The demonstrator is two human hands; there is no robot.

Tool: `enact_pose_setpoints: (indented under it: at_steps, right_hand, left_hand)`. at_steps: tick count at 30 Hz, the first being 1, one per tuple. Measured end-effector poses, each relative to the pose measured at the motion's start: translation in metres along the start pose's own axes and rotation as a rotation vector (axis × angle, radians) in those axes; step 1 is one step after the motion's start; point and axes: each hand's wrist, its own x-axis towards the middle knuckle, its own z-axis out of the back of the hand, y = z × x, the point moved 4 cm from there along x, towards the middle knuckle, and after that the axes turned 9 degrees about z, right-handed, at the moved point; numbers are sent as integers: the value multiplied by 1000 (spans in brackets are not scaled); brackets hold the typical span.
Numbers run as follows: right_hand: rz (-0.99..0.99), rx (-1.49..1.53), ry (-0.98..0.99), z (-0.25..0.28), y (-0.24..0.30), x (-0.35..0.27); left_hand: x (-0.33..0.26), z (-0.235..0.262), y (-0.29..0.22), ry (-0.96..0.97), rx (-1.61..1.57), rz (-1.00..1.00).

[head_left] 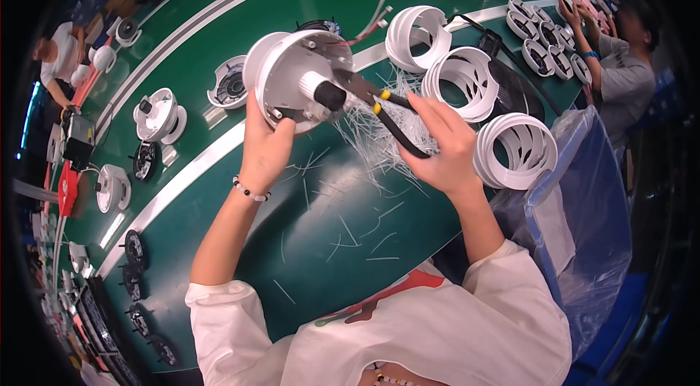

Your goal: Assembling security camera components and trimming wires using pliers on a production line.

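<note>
My left hand (268, 139) grips a white round plastic housing (292, 76) from below and holds it tilted above the bench. Out of the housing's open side sticks a white cylinder with a black end (329, 96). Several thin wires with white connectors (378, 17) trail from its far side. Closed around the black and yellow handles of a pair of cutting pliers (399, 130) is my right hand (450, 145). The plier jaws reach the housing's right edge, beside the cylinder; what lies between them cannot be made out. Beneath the pliers lies a heap of thin whitish plastic strips (386, 145).
Stacks of white rings (519, 152) stand to the right, near a blue plastic-lined bin (583, 218). Similar white housings (157, 116) and black round parts (133, 247) sit along the green conveyor (197, 58) on the left. Co-workers (623, 72) work at both far sides.
</note>
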Motion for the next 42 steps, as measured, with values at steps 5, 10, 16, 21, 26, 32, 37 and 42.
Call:
enact_pose_setpoints:
  at_steps: [5,10,16,21,26,32,37,42]
  right_hand:
    - [0,116,50,-3,0,-24]
    - [-52,322,74,-24,1,-25]
    - [39,460,57,-31,-2,-39]
    - [-28,386,37,-26,-11,-38]
    - [3,399,85,-27,-12,-35]
    - [9,435,64,-37,-4,-36]
    - [25,408,17,-33,-4,-45]
    - [22,437,-24,-33,-2,-50]
  left_hand:
    - [18,24,-11,-301,358,-443]
    - [91,23,-32,-186,-171,-157]
    - [248,16,16,39,-736,299]
    - [331,29,80,-139,-828,258]
    - [314,-22,87,-236,70,309]
    - [297,-42,85,-331,773,160]
    - [193,-19,43,23,484,-37]
    - [39,96,28,215,481,69]
